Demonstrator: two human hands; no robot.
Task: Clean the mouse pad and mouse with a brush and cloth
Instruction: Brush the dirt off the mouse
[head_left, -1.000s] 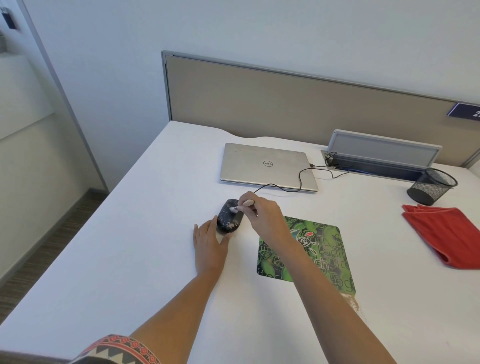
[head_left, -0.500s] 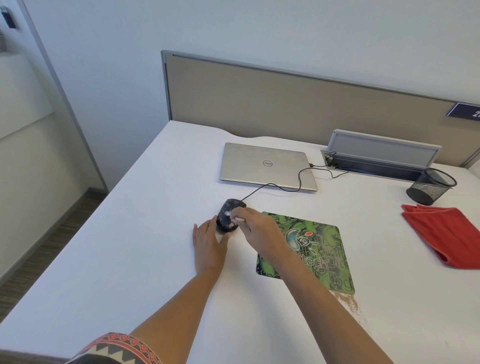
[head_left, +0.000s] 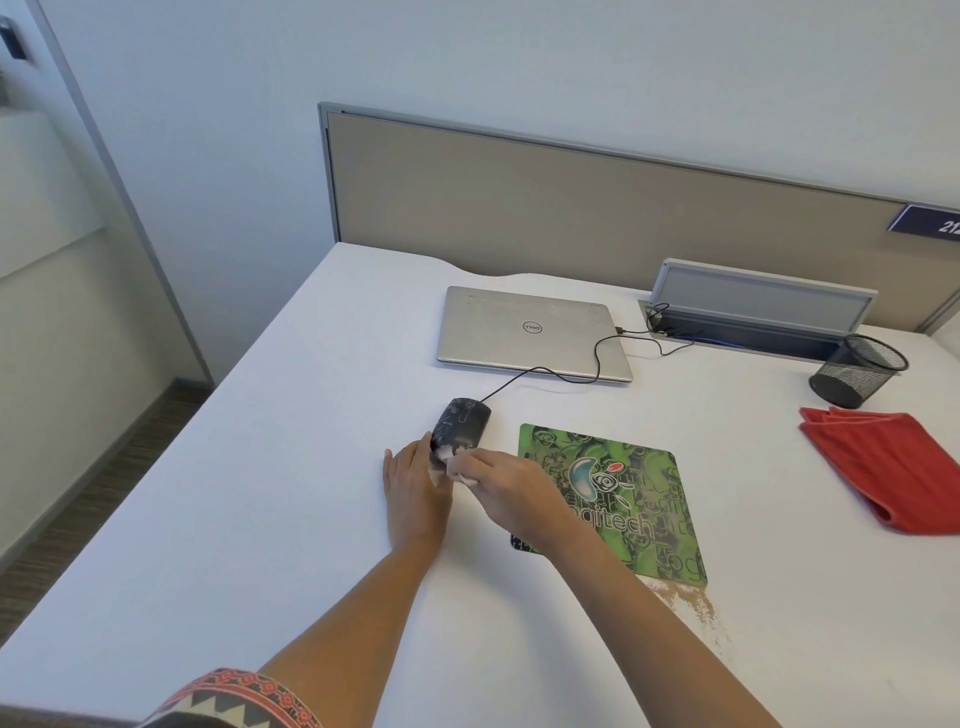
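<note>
Our left hand (head_left: 415, 491) lies flat on the white desk (head_left: 249, 519), fingers straight and together, holding nothing. Its thumb side sits up against the near end of the mouse (head_left: 464, 422). Our right hand (head_left: 511, 491) is just beside it, fingers curled round a small pale brush (head_left: 460, 470) — the whitish bristle end meets the mouse's near edge, right between the two hands.

The mouse is black with a pale smudgy pattern. It stands on the desk just beyond both sets of fingertips, off the mouse pad (head_left: 623, 499). That green printed pad lies flat beneath the right wrist and out to its right, its far left corner near the mouse but apart from it. At the pad's near right corner, beside the right forearm, a scatter of brown crumbs (head_left: 693, 605) lies on the desk.

The red cloth (head_left: 883, 462) lies folded well off to the right of the right hand, with neither hand on it. A black cable (head_left: 504, 385) runs from the mouse away from the hands, across the corner of a closed silver laptop (head_left: 524, 332) well beyond them — and a black mesh cup (head_left: 857, 371) stands just beyond the cloth.
</note>
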